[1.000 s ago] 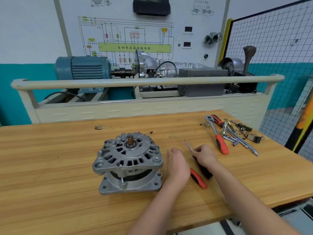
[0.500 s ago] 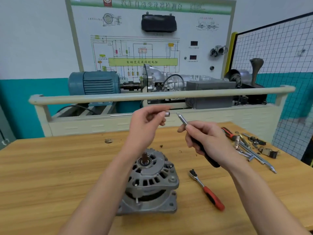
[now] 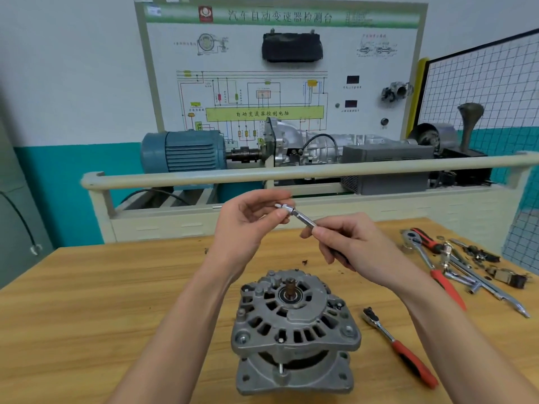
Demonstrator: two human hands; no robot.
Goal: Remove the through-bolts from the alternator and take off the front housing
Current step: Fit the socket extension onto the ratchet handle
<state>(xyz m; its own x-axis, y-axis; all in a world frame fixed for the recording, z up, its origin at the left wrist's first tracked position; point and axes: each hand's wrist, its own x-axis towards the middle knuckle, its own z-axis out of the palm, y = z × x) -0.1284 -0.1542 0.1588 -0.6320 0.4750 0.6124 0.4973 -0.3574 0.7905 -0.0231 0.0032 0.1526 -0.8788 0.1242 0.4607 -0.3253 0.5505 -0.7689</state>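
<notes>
Above the alternator [image 3: 294, 330] sitting on the tabletop [image 3: 87, 301], left hand [image 3: 248, 225] is pinching a small socket [image 3: 282, 206] onto the driver [image 3: 303, 218] the right hand [image 3: 350, 246] is gripping; I'd seat it square, fully.

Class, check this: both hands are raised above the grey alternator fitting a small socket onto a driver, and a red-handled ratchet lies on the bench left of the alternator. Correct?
Not quite. The head view shows the red-handled ratchet right of the grey alternator, not left. The rest holds: left hand and right hand join small socket and driver.
</notes>
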